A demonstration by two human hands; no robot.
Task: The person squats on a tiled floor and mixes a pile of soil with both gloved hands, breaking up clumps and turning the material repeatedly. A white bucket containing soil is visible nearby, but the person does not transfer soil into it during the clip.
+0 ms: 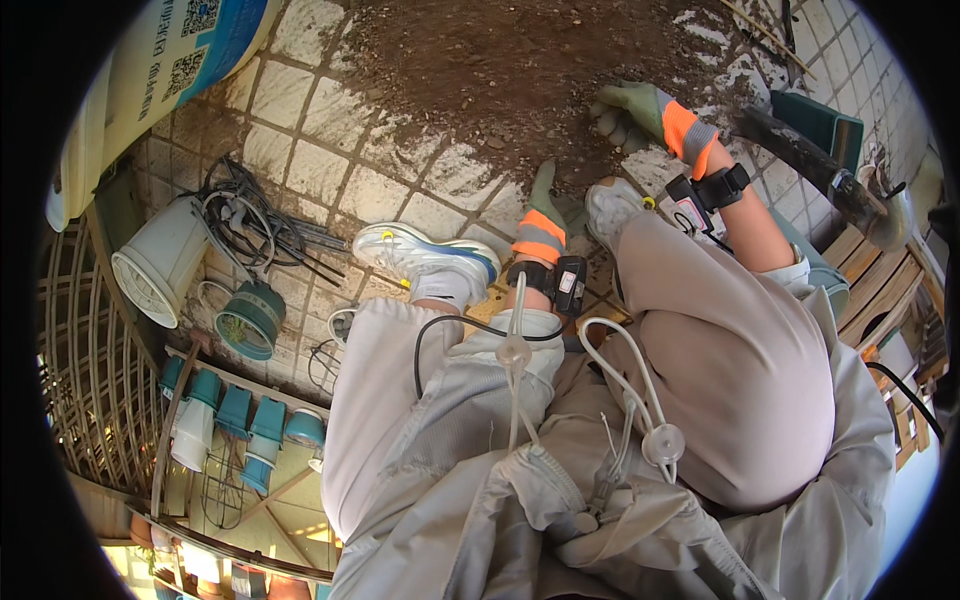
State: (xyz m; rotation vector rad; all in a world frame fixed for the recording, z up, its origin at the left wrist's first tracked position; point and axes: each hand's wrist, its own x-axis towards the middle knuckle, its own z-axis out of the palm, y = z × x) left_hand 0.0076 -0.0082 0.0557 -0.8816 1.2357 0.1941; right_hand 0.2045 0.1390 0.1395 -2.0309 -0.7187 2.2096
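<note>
A broad patch of dark, loose soil with small stones covers the tiles in front of me. My right hand, in a green work glove with an orange and grey cuff, rests at the soil's right edge. Its fingers curl toward the dirt, and nothing shows in its grip. My left hand, gloved alike, reaches down between my shoes at the near edge of the soil. The thumb points forward, apart from the partly hidden fingers.
To the left lie a white plastic bucket, coiled black cables and a green pot. A large printed container stands upper left. A black pipe and a green planter are at right. Several pots line a rack.
</note>
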